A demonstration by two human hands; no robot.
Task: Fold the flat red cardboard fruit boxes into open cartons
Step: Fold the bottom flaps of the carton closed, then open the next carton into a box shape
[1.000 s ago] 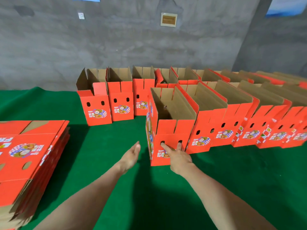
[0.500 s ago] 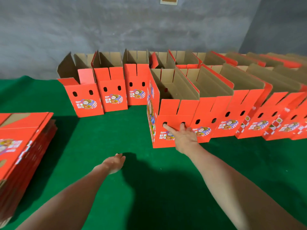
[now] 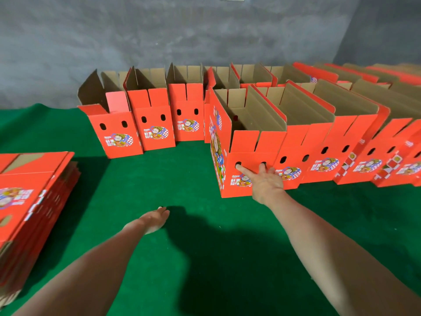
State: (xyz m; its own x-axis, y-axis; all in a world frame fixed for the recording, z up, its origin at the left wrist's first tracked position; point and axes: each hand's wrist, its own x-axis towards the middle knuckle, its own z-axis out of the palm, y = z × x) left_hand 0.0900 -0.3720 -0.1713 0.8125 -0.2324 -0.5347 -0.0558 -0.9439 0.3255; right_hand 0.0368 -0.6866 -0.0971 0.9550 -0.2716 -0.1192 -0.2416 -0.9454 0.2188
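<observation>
While the right hand (image 3: 265,182) presses flat, fingers spread and straight, against the front face of the nearest open red carton (image 3: 245,142), index fingertip at its left handle hole, the left hand (image 3: 155,221) hovers open and empty over the green felt (image 3: 182,174). That carton stands upright at the left end of a row of folded cartons (image 3: 323,164); the stack of flat boxes (image 3: 29,197) lies well apart at far left.

The stack of flat red fruit boxes (image 3: 29,201) lies at the frame's left edge. The nearest carton (image 3: 250,144), red outside and brown inside, stands upright and open-topped at centre right, touching the front row of cartons (image 3: 328,160) to its right. The back row of cartons (image 3: 155,128) stands at upper centre.
</observation>
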